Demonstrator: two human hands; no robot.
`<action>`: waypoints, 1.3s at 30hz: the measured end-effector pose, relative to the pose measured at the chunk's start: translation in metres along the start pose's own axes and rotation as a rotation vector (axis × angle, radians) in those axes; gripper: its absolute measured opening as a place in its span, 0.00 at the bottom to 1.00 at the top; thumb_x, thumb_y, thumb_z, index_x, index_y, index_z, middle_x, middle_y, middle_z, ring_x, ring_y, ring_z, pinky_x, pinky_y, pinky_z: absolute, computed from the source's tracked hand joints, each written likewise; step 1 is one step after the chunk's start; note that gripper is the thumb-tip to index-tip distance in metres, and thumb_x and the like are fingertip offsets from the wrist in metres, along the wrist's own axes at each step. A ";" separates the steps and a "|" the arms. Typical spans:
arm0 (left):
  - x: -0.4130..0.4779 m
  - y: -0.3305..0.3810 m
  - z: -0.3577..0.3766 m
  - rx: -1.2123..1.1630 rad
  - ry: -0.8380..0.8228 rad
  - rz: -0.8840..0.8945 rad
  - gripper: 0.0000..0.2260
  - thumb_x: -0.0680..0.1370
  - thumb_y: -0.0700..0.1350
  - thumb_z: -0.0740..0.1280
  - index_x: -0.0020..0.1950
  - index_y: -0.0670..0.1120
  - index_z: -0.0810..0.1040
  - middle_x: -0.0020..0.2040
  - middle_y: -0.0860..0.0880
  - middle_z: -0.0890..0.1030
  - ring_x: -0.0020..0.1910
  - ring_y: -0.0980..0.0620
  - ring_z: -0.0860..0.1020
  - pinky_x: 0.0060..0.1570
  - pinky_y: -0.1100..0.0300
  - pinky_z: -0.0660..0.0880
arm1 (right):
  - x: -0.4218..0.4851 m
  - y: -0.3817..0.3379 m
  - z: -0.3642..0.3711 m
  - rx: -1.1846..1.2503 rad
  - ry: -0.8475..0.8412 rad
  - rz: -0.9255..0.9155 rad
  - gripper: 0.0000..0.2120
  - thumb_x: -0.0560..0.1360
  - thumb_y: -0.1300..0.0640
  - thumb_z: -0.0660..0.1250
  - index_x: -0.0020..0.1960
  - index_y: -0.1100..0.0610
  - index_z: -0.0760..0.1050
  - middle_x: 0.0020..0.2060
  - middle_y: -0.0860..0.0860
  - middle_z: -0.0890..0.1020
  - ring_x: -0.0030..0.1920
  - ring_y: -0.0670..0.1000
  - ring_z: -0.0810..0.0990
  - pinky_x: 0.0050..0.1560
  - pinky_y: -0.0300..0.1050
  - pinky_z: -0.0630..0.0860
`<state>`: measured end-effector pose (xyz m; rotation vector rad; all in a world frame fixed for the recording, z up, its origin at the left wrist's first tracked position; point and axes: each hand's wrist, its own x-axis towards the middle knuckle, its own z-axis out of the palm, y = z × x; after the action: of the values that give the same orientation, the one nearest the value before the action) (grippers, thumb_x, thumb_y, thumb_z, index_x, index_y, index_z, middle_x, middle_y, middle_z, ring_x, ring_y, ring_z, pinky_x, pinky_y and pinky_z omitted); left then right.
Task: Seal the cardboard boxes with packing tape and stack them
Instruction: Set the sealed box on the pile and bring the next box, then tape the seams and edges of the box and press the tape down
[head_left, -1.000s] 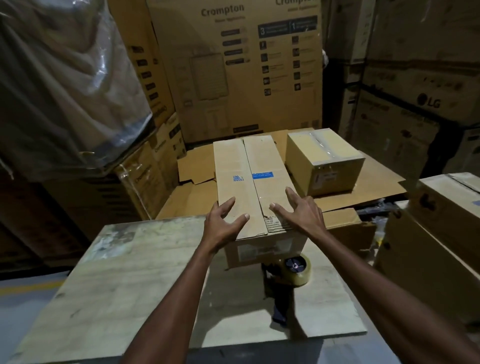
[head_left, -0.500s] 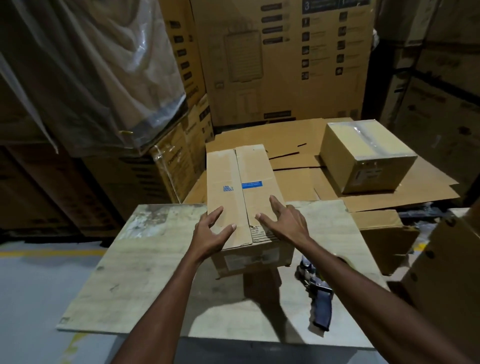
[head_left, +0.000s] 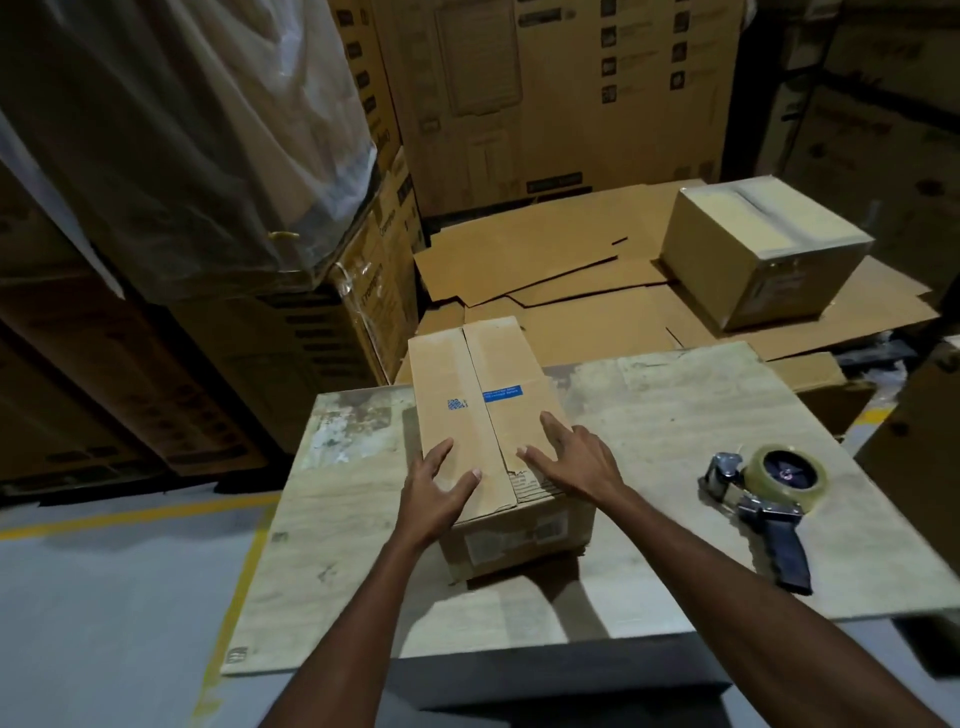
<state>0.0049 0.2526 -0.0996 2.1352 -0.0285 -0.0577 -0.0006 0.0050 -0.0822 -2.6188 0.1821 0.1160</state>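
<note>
A long brown cardboard box (head_left: 483, 384) with a blue label lies on the wooden table (head_left: 670, 415), its two top flaps folded down and the middle seam bare of tape. My left hand (head_left: 439, 491) rests flat on the left flap near the box's near end. My right hand (head_left: 574, 460) presses flat on the right flap beside it. A tape dispenser (head_left: 769, 493) with a roll of clear tape lies on the table to the right, a forearm's length from my right hand. A smaller taped box (head_left: 763, 249) sits on flattened cardboard behind the table.
Flattened cardboard sheets (head_left: 545, 270) cover the floor behind the table. Tall printed cartons (head_left: 561, 93) form a wall at the back and right. A plastic-wrapped stack (head_left: 171, 140) looms at the left. Grey floor with a yellow line (head_left: 130, 519) lies to the left.
The view has swung left and down, and the box now lies closer to me on the table. Both hands stay flat on the flaps. The tape dispenser now shows fully at the right.
</note>
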 end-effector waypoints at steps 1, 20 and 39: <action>0.001 -0.007 0.000 0.017 -0.023 -0.015 0.32 0.75 0.59 0.74 0.77 0.55 0.69 0.74 0.50 0.70 0.72 0.49 0.71 0.67 0.53 0.72 | 0.000 -0.001 0.008 -0.011 -0.025 0.013 0.39 0.77 0.25 0.56 0.81 0.43 0.54 0.66 0.62 0.75 0.65 0.63 0.76 0.64 0.56 0.74; 0.003 0.040 0.026 0.537 -0.038 0.432 0.23 0.82 0.61 0.62 0.72 0.51 0.74 0.79 0.46 0.64 0.79 0.47 0.57 0.75 0.46 0.56 | -0.039 0.049 -0.007 0.136 0.427 0.139 0.23 0.82 0.43 0.64 0.73 0.53 0.75 0.72 0.59 0.72 0.73 0.60 0.68 0.71 0.59 0.63; 0.042 0.083 0.142 0.706 -0.131 0.347 0.34 0.79 0.70 0.52 0.78 0.51 0.69 0.82 0.47 0.59 0.82 0.48 0.53 0.80 0.42 0.49 | -0.099 0.312 -0.023 0.764 0.335 1.072 0.35 0.84 0.36 0.54 0.65 0.67 0.76 0.64 0.66 0.79 0.62 0.66 0.78 0.55 0.53 0.72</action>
<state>0.0391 0.0867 -0.1063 2.7910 -0.5695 0.0226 -0.1439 -0.2645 -0.2024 -1.5278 1.4096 -0.0335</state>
